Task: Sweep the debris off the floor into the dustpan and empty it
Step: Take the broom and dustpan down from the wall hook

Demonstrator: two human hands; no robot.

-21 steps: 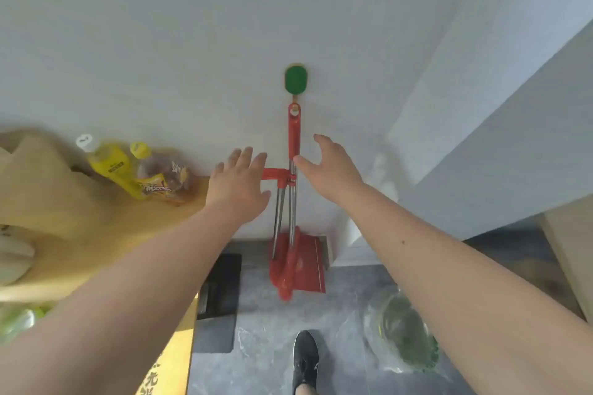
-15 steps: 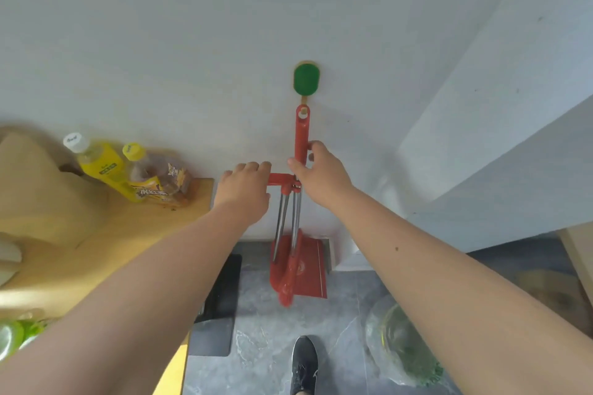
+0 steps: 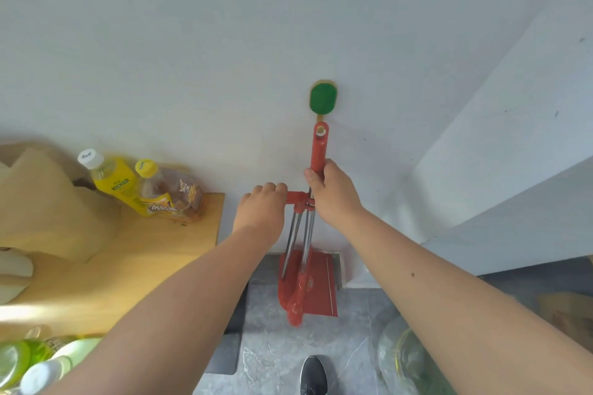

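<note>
A red broom (image 3: 319, 151) and a red dustpan (image 3: 316, 285) hang together against the white wall from a green hook (image 3: 323, 98). Both have metal shafts that run down to the pan and the red bristles (image 3: 294, 308) just above the grey floor. My right hand (image 3: 333, 194) is closed around the red broom handle below its hanging hole. My left hand (image 3: 261, 212) is closed on the short red dustpan handle (image 3: 296, 196) that sticks out to the left. No debris shows on the visible floor.
A wooden table (image 3: 128, 253) stands at the left with a yellow bottle (image 3: 114, 181) and a snack bag (image 3: 173, 194) on it. A clear plastic bag (image 3: 407, 359) lies on the floor at the right. A white ledge (image 3: 513, 218) juts out at the right. My black shoe (image 3: 313, 375) shows below.
Both hands went from open and reaching to closed: the right on the broom handle, the left on the dustpan handle. The head camera has shifted slightly closer.
</note>
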